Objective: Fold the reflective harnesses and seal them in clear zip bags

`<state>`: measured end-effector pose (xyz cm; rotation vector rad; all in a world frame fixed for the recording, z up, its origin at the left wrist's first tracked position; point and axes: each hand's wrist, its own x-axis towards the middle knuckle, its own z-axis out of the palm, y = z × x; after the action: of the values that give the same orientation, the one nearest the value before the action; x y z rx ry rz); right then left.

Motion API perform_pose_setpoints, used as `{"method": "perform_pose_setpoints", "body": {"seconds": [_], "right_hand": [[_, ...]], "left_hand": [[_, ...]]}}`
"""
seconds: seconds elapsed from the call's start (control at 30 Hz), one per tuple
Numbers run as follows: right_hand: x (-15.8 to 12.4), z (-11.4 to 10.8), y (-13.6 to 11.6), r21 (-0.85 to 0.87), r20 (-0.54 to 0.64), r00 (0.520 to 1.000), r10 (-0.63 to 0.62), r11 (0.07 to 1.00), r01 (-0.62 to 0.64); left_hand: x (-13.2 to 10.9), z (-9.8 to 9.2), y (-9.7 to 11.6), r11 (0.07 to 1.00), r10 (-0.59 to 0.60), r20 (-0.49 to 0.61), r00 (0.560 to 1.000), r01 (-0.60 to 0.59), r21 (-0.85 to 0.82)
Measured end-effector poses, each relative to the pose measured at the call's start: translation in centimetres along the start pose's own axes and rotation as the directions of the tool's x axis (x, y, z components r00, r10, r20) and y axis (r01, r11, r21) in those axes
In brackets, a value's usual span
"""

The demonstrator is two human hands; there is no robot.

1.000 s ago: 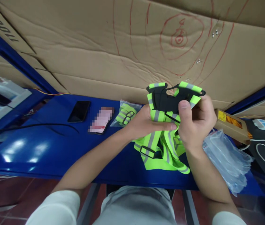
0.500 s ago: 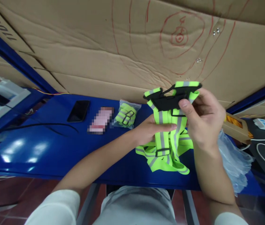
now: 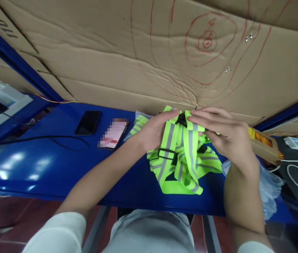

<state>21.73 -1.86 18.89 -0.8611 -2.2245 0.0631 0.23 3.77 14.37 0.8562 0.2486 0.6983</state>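
Note:
A neon-yellow reflective vest (image 3: 170,140) made of elastic straps with grey stripes hangs between my hands over the blue table, its lower loops bunched. My left hand (image 3: 155,130) grips its upper straps from the left, thumb along the top. My right hand (image 3: 222,130) is closed on the straps' upper right, with its fingers reaching over the top. Between the hands shows a bit of black plastic (image 3: 182,119), mostly covered. A black slider buckle (image 3: 166,154) sits on the left strap. Behind my left hand, a clear bag (image 3: 139,123) with a similar folded vest is partly hidden.
On the blue table (image 3: 59,168) lie a black phone (image 3: 88,122) and a phone with a lit, blurred screen (image 3: 114,133). Clear plastic bags (image 3: 268,193) lie beside my right forearm, near a cardboard box (image 3: 263,144). A cardboard wall (image 3: 98,52) stands behind. A black cable (image 3: 45,140) crosses the left side.
The black plastic piece that stood up in view is now mostly covered by my hands. My left hand has moved up to the top of the straps; my right fingers now reach over them.

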Motion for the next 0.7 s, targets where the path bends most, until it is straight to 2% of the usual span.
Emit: {"method": "perform_pose_setpoints", "body": {"seconds": [0.07, 0.1, 0.13, 0.23, 0.27, 0.33, 0.4, 0.5, 0.6, 0.67, 0.7], "right_hand": [[-0.1, -0.3, 0.1, 0.055, 0.201, 0.979, 0.041, 0.997, -0.053], [-0.1, -0.5, 0.2, 0.098, 0.261, 0.964, 0.059, 0.991, -0.087], [-0.1, -0.6, 0.4, 0.149, 0.268, 0.959, 0.086, 0.98, -0.13], [-0.2, -0.5, 1.5, 0.35, 0.089, 0.972, 0.216, 0.907, -0.234], [-0.3, -0.3, 2.1, 0.424, 0.069, 0.967, 0.243, 0.871, -0.25], [-0.5, 0.6, 3.3, 0.559, 0.173, 0.963, 0.205, 0.785, -0.268], [-0.6, 1.9, 4.1, 0.629, 0.309, 0.943, 0.126, 0.717, -0.302], [-0.4, 4.4, 3.9, 0.656, 0.359, 0.926, 0.12, 0.673, -0.342], [0.0, 6.1, 3.2, 0.597, 0.501, 0.851, 0.157, 0.65, -0.471], [0.0, 6.6, 3.1, 0.563, 0.584, 0.795, 0.164, 0.624, -0.542], [0.0, 6.7, 3.1, 0.571, 0.603, 0.782, 0.154, 0.602, -0.558]], "left_hand": [[0.3, -0.8, 0.0, 1.0, -0.012, -0.078, 0.997, 0.013, 0.013], [0.4, -1.1, 0.0, 1.0, 0.005, -0.105, 0.994, -0.002, 0.025], [0.4, -1.1, 0.1, 0.999, 0.031, -0.123, 0.992, -0.026, 0.038], [0.0, -0.4, 0.8, 0.991, 0.123, -0.124, 0.985, -0.115, 0.07], [-0.4, 0.1, 1.3, 0.986, 0.156, -0.117, 0.981, -0.149, 0.071], [-1.3, 1.3, 2.4, 0.969, 0.244, -0.092, 0.965, -0.238, 0.07], [-2.2, 2.3, 3.5, 0.936, 0.349, -0.055, 0.936, -0.344, 0.077], [-3.3, 3.1, 4.9, 0.882, 0.468, -0.04, 0.883, -0.464, 0.076], [-3.6, 3.1, 5.6, 0.854, 0.52, -0.165, 0.838, -0.509, 0.11], [-3.5, 3.0, 5.9, 0.828, 0.56, -0.267, 0.784, -0.535, 0.167], [-3.4, 3.0, 5.9, 0.814, 0.58, -0.303, 0.756, -0.548, 0.193]]}}
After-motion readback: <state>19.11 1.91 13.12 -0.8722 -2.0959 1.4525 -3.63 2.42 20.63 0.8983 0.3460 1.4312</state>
